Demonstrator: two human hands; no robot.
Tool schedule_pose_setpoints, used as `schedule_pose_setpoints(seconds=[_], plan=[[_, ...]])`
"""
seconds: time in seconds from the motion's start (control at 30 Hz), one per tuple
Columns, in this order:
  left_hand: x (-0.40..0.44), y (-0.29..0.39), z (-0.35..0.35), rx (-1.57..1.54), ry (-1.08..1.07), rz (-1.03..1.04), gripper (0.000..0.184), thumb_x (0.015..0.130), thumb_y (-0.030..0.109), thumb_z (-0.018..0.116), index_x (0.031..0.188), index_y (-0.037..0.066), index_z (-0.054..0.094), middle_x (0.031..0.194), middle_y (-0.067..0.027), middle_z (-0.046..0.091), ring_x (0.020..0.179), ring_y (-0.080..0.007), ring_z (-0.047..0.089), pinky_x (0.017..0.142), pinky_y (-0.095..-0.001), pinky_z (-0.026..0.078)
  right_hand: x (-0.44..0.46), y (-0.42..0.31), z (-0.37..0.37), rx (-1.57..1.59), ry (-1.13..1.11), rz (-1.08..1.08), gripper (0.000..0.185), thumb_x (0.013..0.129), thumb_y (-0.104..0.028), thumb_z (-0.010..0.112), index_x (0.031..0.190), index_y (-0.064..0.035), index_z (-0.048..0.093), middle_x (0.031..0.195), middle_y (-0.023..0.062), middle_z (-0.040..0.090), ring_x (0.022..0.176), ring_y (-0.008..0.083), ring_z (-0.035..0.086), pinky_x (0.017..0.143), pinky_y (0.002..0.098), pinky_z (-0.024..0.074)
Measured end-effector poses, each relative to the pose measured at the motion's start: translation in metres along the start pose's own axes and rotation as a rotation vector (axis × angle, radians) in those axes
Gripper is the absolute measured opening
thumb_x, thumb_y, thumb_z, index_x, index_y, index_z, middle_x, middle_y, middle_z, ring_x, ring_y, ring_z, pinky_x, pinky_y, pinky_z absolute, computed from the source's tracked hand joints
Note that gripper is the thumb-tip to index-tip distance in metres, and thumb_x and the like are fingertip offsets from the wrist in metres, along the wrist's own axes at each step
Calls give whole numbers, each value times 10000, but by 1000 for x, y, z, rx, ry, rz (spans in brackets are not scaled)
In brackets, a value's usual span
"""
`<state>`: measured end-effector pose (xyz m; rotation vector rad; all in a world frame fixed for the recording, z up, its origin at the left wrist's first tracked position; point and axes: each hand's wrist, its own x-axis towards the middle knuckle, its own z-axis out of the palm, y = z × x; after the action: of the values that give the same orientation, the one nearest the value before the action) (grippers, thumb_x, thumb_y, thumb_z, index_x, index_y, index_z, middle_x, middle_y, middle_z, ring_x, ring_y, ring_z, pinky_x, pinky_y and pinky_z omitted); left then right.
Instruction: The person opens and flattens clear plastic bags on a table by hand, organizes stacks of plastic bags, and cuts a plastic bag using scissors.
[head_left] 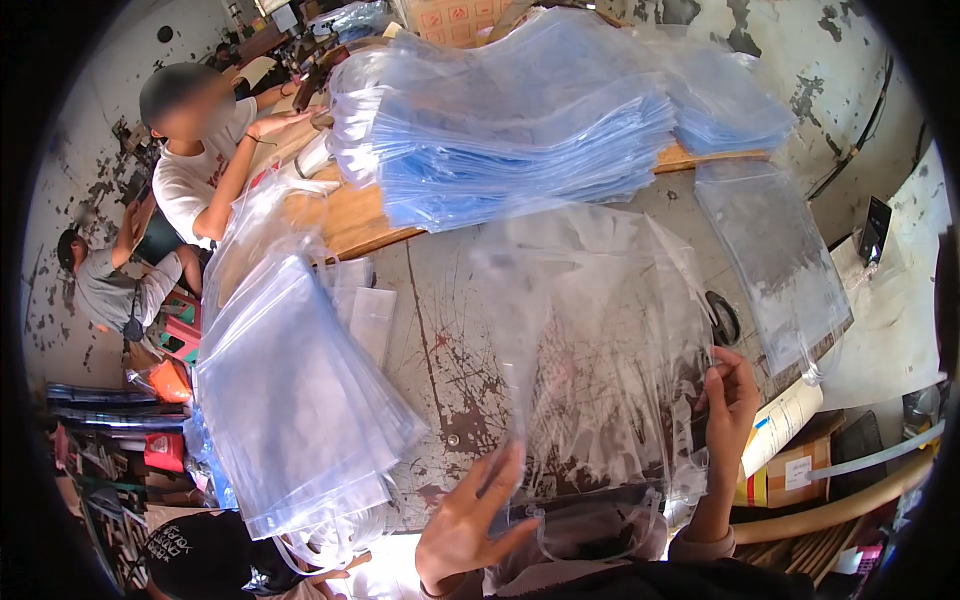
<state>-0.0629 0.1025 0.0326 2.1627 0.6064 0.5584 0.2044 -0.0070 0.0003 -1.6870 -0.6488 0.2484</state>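
A clear plastic bag (600,350) with a thin looped handle at its near end is spread over the worn table in front of me. At its right edge, my right hand (732,400) pinches the film between thumb and fingers. My left hand (470,525) is by the bag's lower left edge, its thumb spread away from the fingers; the fingertips touch the film. To the left lies a fanned stack of similar clear bags (300,390). Black-handled scissors (722,318) rest just beyond the bag's right edge.
A tall pile of bluish clear bags (510,150) covers the wooden board at the back. Another flat bag (775,260) lies at right, near a phone (874,230). One person (195,180) works at the left, another (110,275) sits farther off. A black cap (205,555) shows at lower left.
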Motion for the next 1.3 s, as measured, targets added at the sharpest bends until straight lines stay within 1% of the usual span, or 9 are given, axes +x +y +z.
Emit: schedule_pose_setpoints(seconds=[0.2, 0.27, 0.4, 0.47, 0.53, 0.73, 0.8, 0.97, 1.3], plan=[[2, 14, 7, 174, -58, -34, 587, 689, 63, 664, 1251, 76, 493, 1170, -200, 508, 930, -328, 597, 748, -343, 518, -14, -24, 11, -492, 75, -176, 213, 825, -39, 565, 1032, 8, 548, 911, 84, 532, 756, 153, 517, 642, 285, 429], [0, 14, 12, 250, -44, -24, 584, 689, 25, 622, 1253, 122, 502, 1174, -177, 511, 908, -306, 603, 722, -332, 531, -11, -42, 19, -775, 185, -510, 266, 768, -22, 610, 1029, -14, 562, 1042, 125, 507, 887, 241, 526, 782, 369, 423], [-2, 18, 16, 426, -61, 33, 639, 629, -25, 550, 1241, 156, 519, 1172, -142, 527, 906, -272, 610, 697, -323, 536, -8, -46, 16, -557, -34, -793, 239, 750, -90, 629, 985, -99, 585, 1101, 75, 504, 974, 225, 542, 872, 413, 385], [-1, 20, 14, 444, -60, 83, 643, 622, -23, 542, 1240, 156, 521, 1174, -138, 529, 909, -269, 610, 691, -316, 537, 7, -62, 19, -770, -307, -1495, 134, 762, -189, 621, 891, -179, 586, 1064, 6, 530, 1025, 164, 543, 891, 409, 373], [0, 23, 8, 408, -113, 40, 580, 684, -10, 562, 1238, 160, 524, 1219, -128, 512, 896, -254, 616, 679, -307, 539, 25, -67, 22, -882, -325, -1575, 38, 785, -249, 588, 791, -225, 560, 988, -54, 554, 1048, 85, 536, 891, 418, 371], [-6, 14, -9, 89, -32, 28, 452, 764, 15, 610, 1200, 115, 547, 1183, -119, 555, 812, -249, 647, 658, -300, 540, 63, -84, 26, -757, -375, -1311, 187, 692, -260, 691, 686, -158, 534, 723, -26, 488, 737, 139, 526, 858, 445, 387], [-4, 10, -6, 85, 48, -35, 412, 743, -17, 607, 1141, 87, 581, 1108, -116, 595, 805, -249, 653, 657, -293, 539, 66, -85, 29, -723, -315, -1296, 249, 637, -267, 716, 654, -117, 517, 642, -6, 407, 612, 175, 434, 786, 417, 391], [6, 2, -2, -125, 304, -170, 316, 688, -132, 512, 922, 12, 669, 897, -113, 674, 760, -206, 672, 660, -261, 525, 66, -102, 28, -675, -374, -1253, 260, 648, -245, 713, 631, -94, 502, 598, 7, 378, 590, 193, 419, 677, 366, 360], [10, -3, -11, -219, 103, -276, 266, 755, -74, 575, 1007, -10, 635, 909, -134, 665, 758, -173, 659, 621, -248, 515, 76, -100, 19, -589, -575, -1080, 221, 722, -185, 670, 631, -65, 509, 571, 46, 433, 526, 224, 414, 532, 319, 324]])
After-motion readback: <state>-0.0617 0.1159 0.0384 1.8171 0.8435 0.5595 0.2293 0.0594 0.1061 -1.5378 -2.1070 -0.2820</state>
